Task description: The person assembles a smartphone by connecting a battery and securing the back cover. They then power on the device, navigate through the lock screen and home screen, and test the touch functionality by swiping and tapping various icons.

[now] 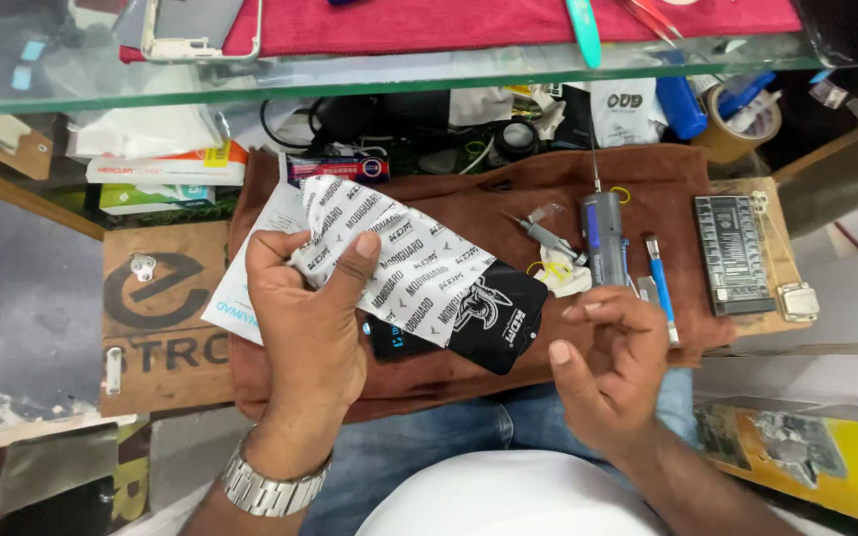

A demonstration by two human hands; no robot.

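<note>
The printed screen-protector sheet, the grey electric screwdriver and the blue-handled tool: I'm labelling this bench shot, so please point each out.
printed screen-protector sheet [419,273], head view, middle of its white patterned part.
grey electric screwdriver [602,238], head view, middle of its grey body.
blue-handled tool [658,281], head view, on its blue handle.

Head camera, steeply downward (close) over workbench [469,199]

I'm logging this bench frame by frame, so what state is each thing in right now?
left hand: gripping the printed film
printed film: held up, partly peeled and curled
right hand: open, holding nothing
electric screwdriver: lying on the brown cloth, unheld
blue tool: lying flat
</note>
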